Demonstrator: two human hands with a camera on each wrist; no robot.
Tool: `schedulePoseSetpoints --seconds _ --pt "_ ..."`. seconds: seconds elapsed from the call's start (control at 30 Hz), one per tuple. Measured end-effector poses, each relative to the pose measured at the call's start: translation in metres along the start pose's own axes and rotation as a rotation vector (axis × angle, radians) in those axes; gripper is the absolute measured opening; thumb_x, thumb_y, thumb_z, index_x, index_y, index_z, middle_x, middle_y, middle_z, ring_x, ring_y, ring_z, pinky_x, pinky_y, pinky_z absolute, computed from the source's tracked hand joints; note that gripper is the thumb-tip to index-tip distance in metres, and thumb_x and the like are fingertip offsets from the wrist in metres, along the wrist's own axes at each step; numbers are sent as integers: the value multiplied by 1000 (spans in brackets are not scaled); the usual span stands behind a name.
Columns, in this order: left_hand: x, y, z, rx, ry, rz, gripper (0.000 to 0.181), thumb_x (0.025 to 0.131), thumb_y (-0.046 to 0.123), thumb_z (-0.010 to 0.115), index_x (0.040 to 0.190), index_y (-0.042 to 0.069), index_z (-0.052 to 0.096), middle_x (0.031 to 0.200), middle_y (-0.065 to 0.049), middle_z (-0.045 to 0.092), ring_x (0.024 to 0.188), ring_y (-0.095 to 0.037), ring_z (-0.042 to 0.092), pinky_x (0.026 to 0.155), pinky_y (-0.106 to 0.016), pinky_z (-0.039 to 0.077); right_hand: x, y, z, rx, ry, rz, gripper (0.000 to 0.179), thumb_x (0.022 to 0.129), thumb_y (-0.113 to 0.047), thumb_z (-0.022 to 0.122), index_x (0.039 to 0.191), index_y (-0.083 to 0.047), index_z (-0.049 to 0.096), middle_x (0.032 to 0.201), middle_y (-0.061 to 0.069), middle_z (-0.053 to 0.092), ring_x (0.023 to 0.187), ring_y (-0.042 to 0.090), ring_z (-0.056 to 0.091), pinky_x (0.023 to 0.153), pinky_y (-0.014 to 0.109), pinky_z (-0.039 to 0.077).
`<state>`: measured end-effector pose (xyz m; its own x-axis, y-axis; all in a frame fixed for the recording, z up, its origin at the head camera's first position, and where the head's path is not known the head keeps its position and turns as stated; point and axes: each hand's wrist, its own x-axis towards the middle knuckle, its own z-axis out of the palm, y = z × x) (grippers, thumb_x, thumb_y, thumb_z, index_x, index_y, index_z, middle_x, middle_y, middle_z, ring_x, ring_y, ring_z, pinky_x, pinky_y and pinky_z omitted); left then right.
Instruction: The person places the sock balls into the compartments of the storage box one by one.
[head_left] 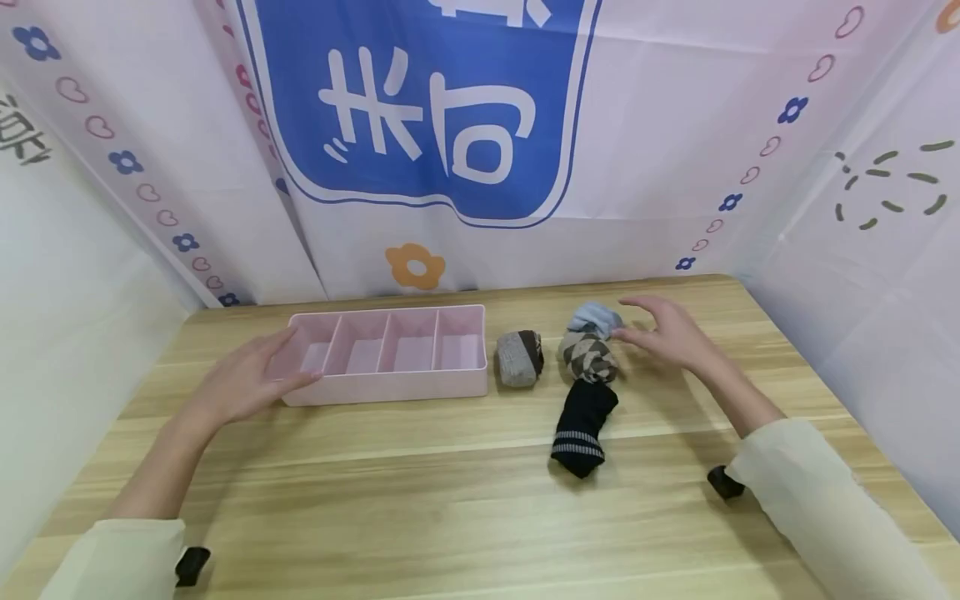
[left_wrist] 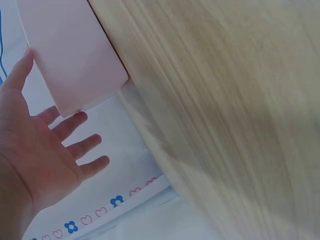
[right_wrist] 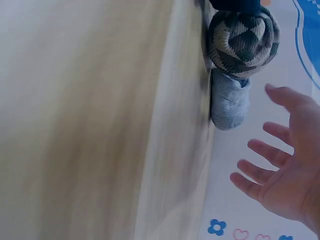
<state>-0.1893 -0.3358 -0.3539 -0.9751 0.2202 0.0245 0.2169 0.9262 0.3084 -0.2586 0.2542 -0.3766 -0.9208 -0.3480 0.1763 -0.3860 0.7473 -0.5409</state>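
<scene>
My left hand (head_left: 243, 379) is at the left end of a pink four-compartment organizer box (head_left: 390, 388), thumb along its front and fingers at the back rim. In the left wrist view those fingers are spread, right at the box's corner. My right hand (head_left: 667, 332) hovers with parted fingers just right of a rolled light-blue sock (head_left: 595, 317), holding nothing. Touching that sock is a rolled camouflage-patterned sock (head_left: 588, 357). In front of it lies a folded black sock (head_left: 581, 427) with pale stripes. A rolled grey and dark brown sock (head_left: 517, 360) sits beside the box.
The wooden table (head_left: 420, 500) backs onto a white printed cloth (head_left: 652, 150) with a blue panel. Similar white cloth hangs on both sides. Small black objects (head_left: 193, 566) show at both sleeve cuffs.
</scene>
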Motion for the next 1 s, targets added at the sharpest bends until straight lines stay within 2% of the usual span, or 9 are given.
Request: schedulePoseSetpoints --seconds 0.2,0.33,0.6,0.87,1.0 --pt "3 -3 1 -85 -33 -6 93 98 49 65 159 -9 26 160 -38 28 144 -60 27 112 -73 25 19 4 9 104 -54 98 66 94 -25 79 146 6 52 141 32 57 127 51 56 106 61 45" --pt "5 -5 1 -117 -39 -9 95 97 49 66 160 -9 24 161 -37 26 145 -59 25 113 -73 24 26 6 15 150 -68 131 65 93 -21 80 144 8 54 136 32 59 118 47 63 99 54 53" --pt "5 -15 3 -251 -94 -40 98 98 46 67 162 -8 16 163 -39 18 148 -60 18 112 -76 21 31 5 22 177 -46 158 57 92 -20 80 137 9 60 131 30 63 111 43 67 92 49 56" --pt "4 -19 -1 -259 -105 -52 103 96 46 70 165 -1 9 163 -39 15 147 -62 17 109 -79 21 34 5 24 168 -32 157 52 92 -19 81 132 10 63 128 29 66 109 42 69 89 46 58" --pt "5 -21 -2 -244 -115 -51 103 95 46 70 165 0 11 163 -40 16 146 -63 17 109 -79 21 34 6 24 163 -29 153 49 92 -17 80 131 9 65 127 28 67 108 42 69 88 45 58"
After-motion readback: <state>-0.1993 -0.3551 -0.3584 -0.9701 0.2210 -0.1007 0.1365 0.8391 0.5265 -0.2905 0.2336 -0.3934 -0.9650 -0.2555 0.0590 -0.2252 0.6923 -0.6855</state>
